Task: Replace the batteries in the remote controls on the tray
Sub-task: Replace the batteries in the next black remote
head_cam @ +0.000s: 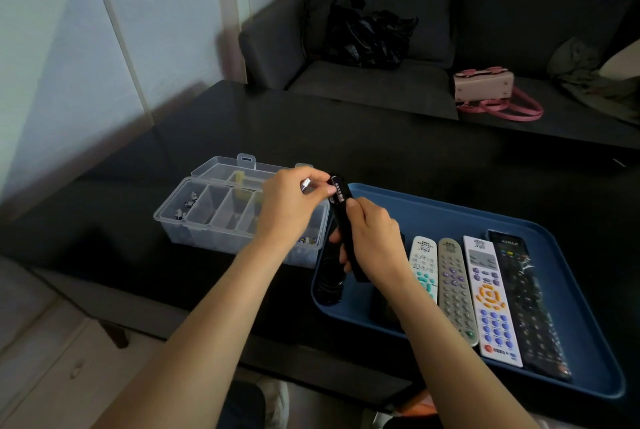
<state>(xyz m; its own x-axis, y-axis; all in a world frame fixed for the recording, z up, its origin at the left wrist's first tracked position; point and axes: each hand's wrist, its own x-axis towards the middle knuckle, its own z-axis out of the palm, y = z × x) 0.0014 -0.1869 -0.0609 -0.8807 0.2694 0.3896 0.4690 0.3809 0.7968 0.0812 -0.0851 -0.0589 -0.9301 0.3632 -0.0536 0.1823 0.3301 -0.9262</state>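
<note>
The right hand (372, 238) is gripping a black remote control (344, 227), fingers curled round its body, holding it tilted above the near-left corner of the blue tray (450, 217). The left hand (291, 203) is pinching a small silver-ended battery (306, 185) between thumb and fingertips, right at the remote's raised upper end, where the battery compartment appears to be exposed; whether the battery is going in or coming out cannot be told. Judged step: battery exchange on this one black remote. Four more remotes are lying side by side on the tray, well apart from the work: a white one with teal keys (424, 264), a grey one (455, 290), a white one with orange and blue keys (491, 300), and a long black one (530, 307). A dark object (329, 284), possibly a cover or another remote, is resting at the tray's left edge; too dark to identify. A clear compartment box (221, 217), lid open, is sitting just left of the tray on the black table (381, 144), with loose batteries in its leftmost compartment and along its front. Next move calls for lining the cell up with the compartment's terminals, or dropping it in the box and picking a fresh one.
</note>
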